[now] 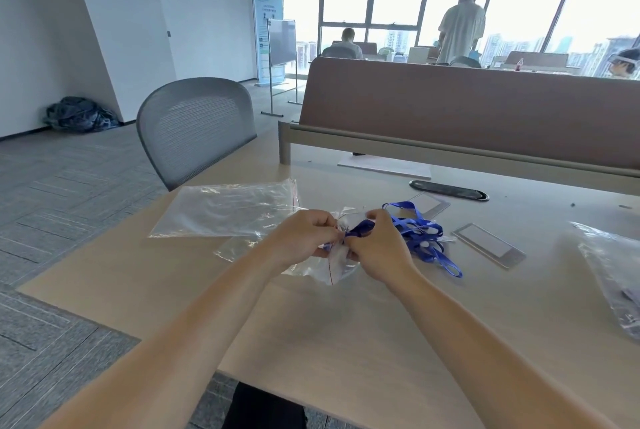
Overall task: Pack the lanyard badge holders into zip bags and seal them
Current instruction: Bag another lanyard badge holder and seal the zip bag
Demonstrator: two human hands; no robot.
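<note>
left hand (304,238) pinches the clear plastic zip bag (334,267) on the counter (311,331); right hand (379,250) pinches a blue ribbon lanyard (363,229) into it; grey-framed badge holders (488,245) wait at three o'clock; sealing remains

A pale wooden desk (311,342) carries everything. At its left, a clear zip bag (225,210) lies flat. A crumpled zip bag (332,267) rests near the middle, just beside a tangle of blue lanyards (420,236). Right of the tangle lies a badge holder (488,245). A second badge holder (431,203) sits behind the tangle, near a black oval cable grommet (448,190). A white sheet (384,165) lies at the far edge, and a filled zip bag (616,273) at the right edge.
</note>
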